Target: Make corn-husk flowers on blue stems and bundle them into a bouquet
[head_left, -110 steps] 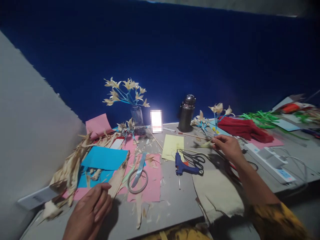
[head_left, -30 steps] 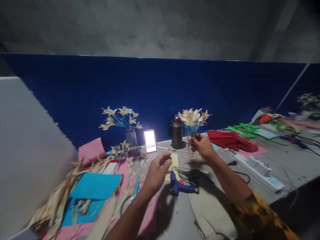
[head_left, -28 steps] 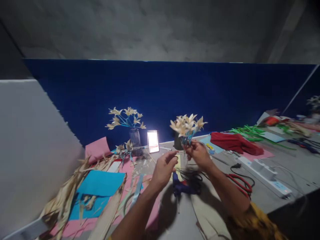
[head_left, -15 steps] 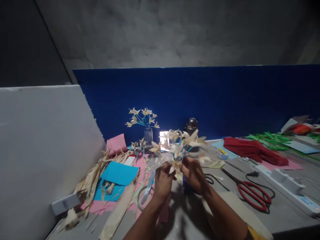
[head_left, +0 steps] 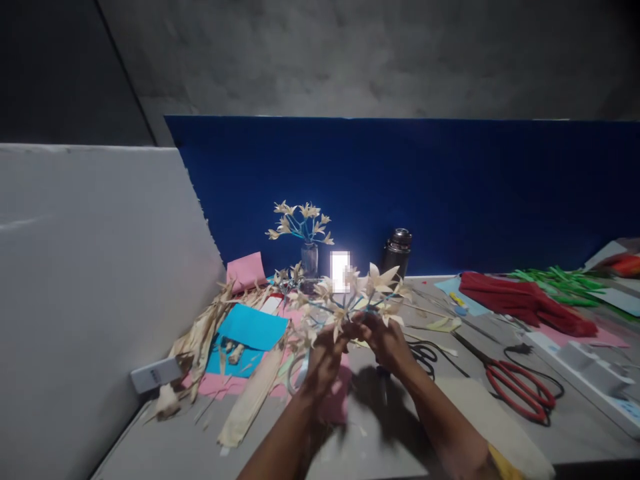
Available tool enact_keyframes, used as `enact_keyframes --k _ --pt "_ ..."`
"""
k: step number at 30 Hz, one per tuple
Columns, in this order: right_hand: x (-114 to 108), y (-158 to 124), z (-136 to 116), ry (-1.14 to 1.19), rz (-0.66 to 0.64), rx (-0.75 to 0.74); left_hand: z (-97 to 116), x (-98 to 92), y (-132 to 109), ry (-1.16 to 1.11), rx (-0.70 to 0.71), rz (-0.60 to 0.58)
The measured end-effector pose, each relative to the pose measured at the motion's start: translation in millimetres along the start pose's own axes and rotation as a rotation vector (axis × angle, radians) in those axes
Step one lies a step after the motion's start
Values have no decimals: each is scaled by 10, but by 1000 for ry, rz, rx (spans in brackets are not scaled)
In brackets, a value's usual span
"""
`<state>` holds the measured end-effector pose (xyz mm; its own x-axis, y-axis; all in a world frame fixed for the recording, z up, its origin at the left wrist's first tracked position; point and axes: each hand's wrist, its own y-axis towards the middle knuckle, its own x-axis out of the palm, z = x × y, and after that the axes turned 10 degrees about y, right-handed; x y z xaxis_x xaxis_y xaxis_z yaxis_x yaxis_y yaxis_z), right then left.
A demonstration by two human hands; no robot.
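A bunch of cream flowers [head_left: 380,279] on blue stems spreads out above my hands over the middle of the table. My left hand [head_left: 327,353] is closed around the lower part of the bunch from the left. From the right, my right hand [head_left: 384,339] pinches at the stems just under the blossoms, its fingertips close to those of my left hand. The blossoms partly hide both hands' fingertips. Behind, a similar flower arrangement [head_left: 303,222] stands in a clear vase [head_left: 309,261] by the blue partition.
Red-handled scissors [head_left: 520,390], a white power strip [head_left: 590,380] and red cloth [head_left: 525,303] lie right. Blue sheets [head_left: 254,327], dried husks [head_left: 200,340] and a white box [head_left: 156,375] lie left. A dark flask [head_left: 398,252] stands behind.
The view has shifted, so the table things sit further right and mostly higher. The bunch has turned between my hands, and its blossoms now spread wider to the left.
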<state>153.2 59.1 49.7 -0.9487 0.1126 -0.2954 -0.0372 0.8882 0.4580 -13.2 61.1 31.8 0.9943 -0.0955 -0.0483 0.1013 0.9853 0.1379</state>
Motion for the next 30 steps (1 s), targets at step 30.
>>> enact_keyframes --k 30 --pt "964 754 313 -922 -622 261 25 -1022 -272 -65 -43 448"
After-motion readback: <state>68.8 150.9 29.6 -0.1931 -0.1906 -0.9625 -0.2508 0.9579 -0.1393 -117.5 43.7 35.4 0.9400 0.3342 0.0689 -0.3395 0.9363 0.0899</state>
